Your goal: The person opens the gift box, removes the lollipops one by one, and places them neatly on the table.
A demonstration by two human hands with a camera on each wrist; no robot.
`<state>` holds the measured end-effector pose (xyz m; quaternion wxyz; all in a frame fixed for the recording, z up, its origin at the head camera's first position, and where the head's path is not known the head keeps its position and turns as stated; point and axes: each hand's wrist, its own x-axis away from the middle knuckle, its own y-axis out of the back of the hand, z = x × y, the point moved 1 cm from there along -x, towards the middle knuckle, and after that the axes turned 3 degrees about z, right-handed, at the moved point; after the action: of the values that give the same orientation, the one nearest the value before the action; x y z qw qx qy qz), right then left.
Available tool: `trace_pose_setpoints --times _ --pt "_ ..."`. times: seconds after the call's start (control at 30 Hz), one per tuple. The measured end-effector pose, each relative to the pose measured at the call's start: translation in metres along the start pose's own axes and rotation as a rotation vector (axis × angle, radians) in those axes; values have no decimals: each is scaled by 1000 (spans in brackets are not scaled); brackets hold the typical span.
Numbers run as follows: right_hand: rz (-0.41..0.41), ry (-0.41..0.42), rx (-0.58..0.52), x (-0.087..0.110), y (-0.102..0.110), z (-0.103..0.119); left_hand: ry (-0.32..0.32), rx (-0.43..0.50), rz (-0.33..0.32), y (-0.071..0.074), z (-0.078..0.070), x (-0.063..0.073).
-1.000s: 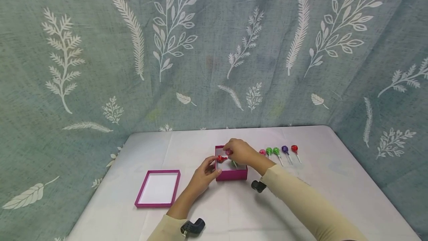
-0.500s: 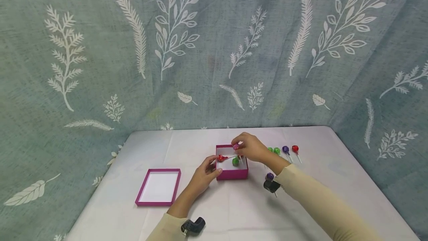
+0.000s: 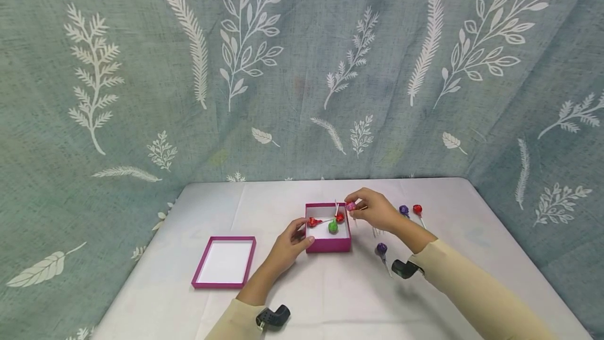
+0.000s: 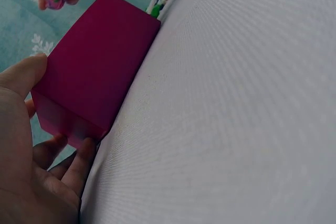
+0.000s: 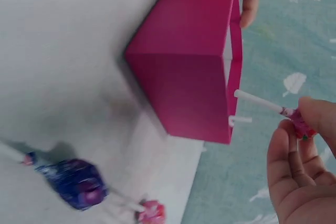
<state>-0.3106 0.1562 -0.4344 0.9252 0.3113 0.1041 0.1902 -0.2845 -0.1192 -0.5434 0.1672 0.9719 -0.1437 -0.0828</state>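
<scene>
**Magenta Box with Both Hands Engaged: Pink Lollipop Outside the Right Rim**

Left hand [image 3: 284, 248]: clasping the near-left corner of the magenta box [image 3: 329, 246], thumb at the rim, fingers bent against the left wall. Partly concealed by the box in the right wrist view.

Right hand [image 3: 376, 211]: pinching a pink lollipop [image 3: 350, 206] between thumb and fingers, just outside the box's right rim, near the far corner. Wrapper partly covered by the fingers.

Inside the box: green lollipop [image 3: 333, 226] near the middle; red lollipop [image 3: 313, 222] at the left side; second red lollipop [image 3: 340, 218] at the right side. White stick [image 5: 242, 120] projecting past the rim; attachment not determinable.

Right of the box: near purple lollipop [image 3: 381, 248] toward the front, blurred in the right wrist view, stick cut off at the frame edge. Farther right: far purple lollipop [image 3: 403, 210], stick partly hidden by the right arm, and outer red lollipop [image 3: 417, 209]. Between these and the box: further sticks [image 3: 379, 232], heads hidden behind the right hand.

Left of the box, well apart: shallow magenta tray [image 3: 224, 261], white inside.
</scene>
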Motion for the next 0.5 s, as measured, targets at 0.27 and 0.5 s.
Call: trace_pose_setpoints --times 0.27,0.5 --pt "-41 -44 -47 21 5 -18 5 -4 10 1 -7 2" --pt "-60 -66 -78 35 4 -34 3 -9 1 0 -1 0"
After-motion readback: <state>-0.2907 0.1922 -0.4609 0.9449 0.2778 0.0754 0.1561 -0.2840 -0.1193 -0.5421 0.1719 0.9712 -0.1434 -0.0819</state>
